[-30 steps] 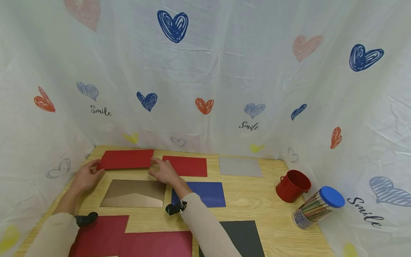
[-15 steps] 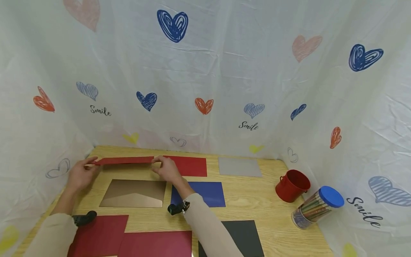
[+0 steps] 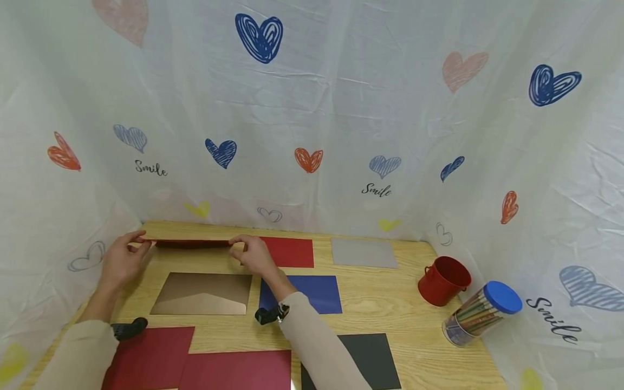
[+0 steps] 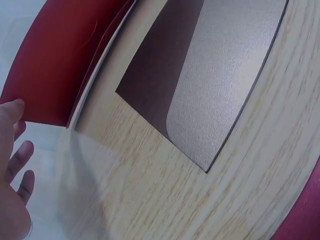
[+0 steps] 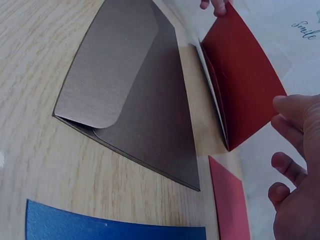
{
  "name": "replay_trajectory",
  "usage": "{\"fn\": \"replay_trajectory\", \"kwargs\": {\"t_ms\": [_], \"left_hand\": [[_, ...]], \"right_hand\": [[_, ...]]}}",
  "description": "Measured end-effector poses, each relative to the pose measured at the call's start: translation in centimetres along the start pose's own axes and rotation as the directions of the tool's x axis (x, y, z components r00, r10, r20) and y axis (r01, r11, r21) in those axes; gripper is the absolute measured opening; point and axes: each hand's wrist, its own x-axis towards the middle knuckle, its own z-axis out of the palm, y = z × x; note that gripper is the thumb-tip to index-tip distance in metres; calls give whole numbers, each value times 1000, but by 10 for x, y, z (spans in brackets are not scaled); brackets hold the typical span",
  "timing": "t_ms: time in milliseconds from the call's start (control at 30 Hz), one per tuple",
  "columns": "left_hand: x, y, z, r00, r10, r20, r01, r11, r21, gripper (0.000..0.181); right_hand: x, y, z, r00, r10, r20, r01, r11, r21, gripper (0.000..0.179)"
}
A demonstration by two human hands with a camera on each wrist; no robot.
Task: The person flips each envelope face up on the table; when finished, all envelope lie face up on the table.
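At the far left of the table, a red envelope (image 3: 192, 244) is raised off the wood, its thin edge facing the head view. My left hand (image 3: 122, 260) pinches its left end between thumb and fingers. The right end is pinched by my right hand (image 3: 255, 257), thumb on the red face (image 5: 245, 85). In both wrist views the layers stand slightly apart along the lower edge. Nearer to me lies a bronze-brown envelope (image 3: 202, 292), its rounded flap (image 5: 107, 65) folded over. Another red envelope (image 3: 290, 252) lies partly behind my right hand.
A blue envelope (image 3: 314, 292) lies under my right forearm. Farther right are a flat grey piece (image 3: 365, 253), a red bucket (image 3: 443, 281) and a blue-lidded jar of pencils (image 3: 480, 317). Dark red pieces (image 3: 239, 371) and a black one (image 3: 372, 360) lie near the front.
The red envelope has tilted from showing its broad face to showing a thin edge in the head view. Both hands have shifted slightly, still pinching its ends.
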Motion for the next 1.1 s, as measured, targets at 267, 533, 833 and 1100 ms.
{"fn": "replay_trajectory", "kwargs": {"t_ms": [267, 533, 833, 1100], "left_hand": [[0, 1, -2, 999, -27, -40, 24, 998, -57, 47], [-1, 3, -2, 997, -74, -32, 69, 986, -152, 47], [0, 1, 0, 999, -33, -10, 32, 991, -131, 39], [-2, -1, 10, 994, 80, 78, -65, 983, -173, 60]], "right_hand": [[-1, -2, -6, 998, -49, 32, 48, 999, 25, 35], [-1, -1, -8, 997, -80, 20, 79, 996, 39, 35], [-3, 0, -10, 997, -72, 8, 71, 995, 64, 37], [-3, 2, -9, 999, -44, 14, 45, 999, -1, 37]]}}
